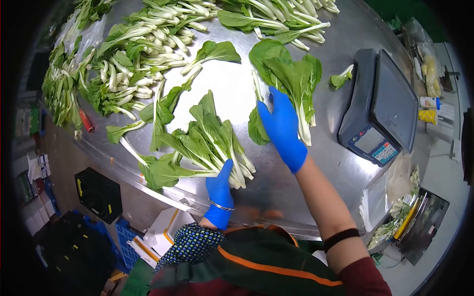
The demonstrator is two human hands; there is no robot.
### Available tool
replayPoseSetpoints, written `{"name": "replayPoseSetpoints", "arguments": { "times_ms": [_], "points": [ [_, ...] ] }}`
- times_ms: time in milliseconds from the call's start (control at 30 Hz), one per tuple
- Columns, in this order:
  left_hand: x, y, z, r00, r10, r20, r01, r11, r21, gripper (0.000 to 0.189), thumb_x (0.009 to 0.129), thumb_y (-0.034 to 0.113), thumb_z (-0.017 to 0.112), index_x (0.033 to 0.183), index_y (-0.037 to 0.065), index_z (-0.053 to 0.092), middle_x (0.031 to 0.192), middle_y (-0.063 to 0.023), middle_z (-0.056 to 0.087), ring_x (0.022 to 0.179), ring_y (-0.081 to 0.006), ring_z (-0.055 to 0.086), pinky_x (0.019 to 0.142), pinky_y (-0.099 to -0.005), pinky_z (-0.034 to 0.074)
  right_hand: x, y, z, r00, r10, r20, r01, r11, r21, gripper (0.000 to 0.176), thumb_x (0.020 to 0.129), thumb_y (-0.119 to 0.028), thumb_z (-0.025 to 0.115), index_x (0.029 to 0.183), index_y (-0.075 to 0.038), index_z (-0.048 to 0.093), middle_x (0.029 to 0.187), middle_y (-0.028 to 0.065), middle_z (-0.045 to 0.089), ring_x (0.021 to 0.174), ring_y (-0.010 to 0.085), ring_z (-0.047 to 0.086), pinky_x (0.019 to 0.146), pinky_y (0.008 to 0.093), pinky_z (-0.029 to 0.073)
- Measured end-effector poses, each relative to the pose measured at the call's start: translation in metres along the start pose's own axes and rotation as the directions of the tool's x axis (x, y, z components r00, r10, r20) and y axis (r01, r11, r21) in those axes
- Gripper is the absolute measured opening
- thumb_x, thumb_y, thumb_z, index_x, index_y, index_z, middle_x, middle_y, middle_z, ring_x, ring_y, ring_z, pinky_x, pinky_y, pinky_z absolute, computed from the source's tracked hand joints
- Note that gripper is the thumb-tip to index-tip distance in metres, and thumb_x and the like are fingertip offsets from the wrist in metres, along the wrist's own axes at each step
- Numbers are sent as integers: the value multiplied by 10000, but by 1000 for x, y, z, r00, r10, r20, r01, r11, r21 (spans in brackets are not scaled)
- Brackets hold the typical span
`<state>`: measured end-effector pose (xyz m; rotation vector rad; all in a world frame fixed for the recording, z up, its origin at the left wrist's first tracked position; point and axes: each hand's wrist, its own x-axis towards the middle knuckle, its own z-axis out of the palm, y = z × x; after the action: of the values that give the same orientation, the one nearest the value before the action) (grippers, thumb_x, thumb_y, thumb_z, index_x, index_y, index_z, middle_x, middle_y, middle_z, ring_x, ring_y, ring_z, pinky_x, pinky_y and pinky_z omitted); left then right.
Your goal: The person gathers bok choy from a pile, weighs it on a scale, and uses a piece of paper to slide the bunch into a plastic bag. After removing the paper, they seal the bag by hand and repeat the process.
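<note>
My left hand [220, 190], in a blue glove with a metal bangle over its cuff, is closed around the white stalk ends of a bunch of leafy greens [210, 140] that look like bok choy. The leaves of that bunch fan away from me over the table's near edge. To its right, my right hand [284, 126], also blue-gloved, lies over several loose greens [296, 74], its thumb and forefinger apart. A single leaf [256, 128] pokes out from under it. The undersides of its other fingers are hidden.
A large heap of greens [143, 54] covers the left of the metal table [217, 79], with another pile [276, 19] at the back. A digital scale [380, 108] stands at right, near a small leaf piece [341, 77]. A red-handled tool [86, 121] lies at left.
</note>
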<state>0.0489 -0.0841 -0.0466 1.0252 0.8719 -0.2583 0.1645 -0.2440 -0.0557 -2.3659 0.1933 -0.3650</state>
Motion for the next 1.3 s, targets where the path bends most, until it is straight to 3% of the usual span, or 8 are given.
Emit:
{"name": "replayPoseSetpoints", "arguments": {
  "times_ms": [200, 400, 567, 800, 900, 967, 1200, 1300],
  "points": [
    [5, 3, -1, 999, 31, 18, -29, 996, -80, 378, 761, 94, 635, 1093, -32, 507, 989, -73, 568, 825, -128, 556, 704, -241, 447, 31, -27, -22, 951, 99, 292, -74, 993, -95, 253, 716, -108, 570, 969, -114, 587, 937, 103, 570, 784, 296, 554, 691, 396, 446],
    [0, 9, -13, 985, -57, 163, 55, 998, 15, 215, 793, 134, 596, 942, -17, 562, 746, -56, 581, 579, -111, 553, 482, -206, 406, -31, -38, -36, 566, -667, 484, 604, 736, 306, 352, 680, 23, 506, 979, -135, 605, 1037, 114, 564, 846, 290, 554, 697, 365, 452],
    [-4, 18, -19, 985, 31, 170, -71, 970, 233, 211, 773, 124, 609, 932, -9, 568, 740, -60, 583, 558, -124, 549, 514, -228, 430, -96, -10, -14, 975, -29, 222, 7, 995, 97, 397, 759, -127, 573, 1117, 22, 489, 1066, 223, 523, 878, 333, 534, 779, 412, 426],
    [12, 21, -28, 851, -309, 425, 269, 951, 155, 242, 812, 118, 574, 1010, -18, 551, 881, -73, 604, 792, -145, 585, 671, -261, 468, -98, -61, -23, 591, 269, 761, -791, 380, 480, 364, 819, -244, 563, 1032, 46, 509, 808, 178, 569, 717, 270, 552, 697, 374, 442],
    [-47, 6, -36, 809, -408, 424, 285, 902, 324, 415, 823, 109, 551, 1199, 22, 399, 1049, -103, 547, 922, -192, 564, 767, -303, 484, -169, -43, -52, 673, 337, 658, -583, 790, 192, 376, 853, -194, 522, 1151, 19, 439, 1079, 132, 473, 969, 175, 470, 820, 311, 400],
    [-64, -24, -58, 636, -646, 422, 413, 747, 521, 440, 784, 102, 597, 1175, 14, 416, 1037, -104, 549, 928, -176, 559, 716, -274, 487, -218, -34, -66, 562, 443, 698, -814, 448, 371, 415, 852, -159, 522, 1204, 13, 384, 1167, 141, 398, 1038, 166, 417, 855, 331, 379],
    [-98, 2, 228, 340, -324, 883, -644, 604, 470, 647, 727, 516, 605, 1103, 5, 479, 725, -106, 608, 595, -136, 590, 557, -272, 492, -104, 32, -225, 680, 727, -88, -486, 538, 688, 414, 863, -155, 520, 1234, -34, 379, 1069, 51, 495, 900, 101, 495, 761, 240, 416],
    [-91, -67, 361, 103, -370, 923, 36, 929, 368, 363, 677, 235, 729, 924, 13, 581, 716, -81, 612, 608, -148, 572, 473, -276, 461, -30, 125, -302, 809, 521, -273, -246, 721, 647, 408, 880, -202, 478, 1240, -32, 392, 1159, 71, 488, 991, 131, 499, 861, 264, 395]
  ]
}}
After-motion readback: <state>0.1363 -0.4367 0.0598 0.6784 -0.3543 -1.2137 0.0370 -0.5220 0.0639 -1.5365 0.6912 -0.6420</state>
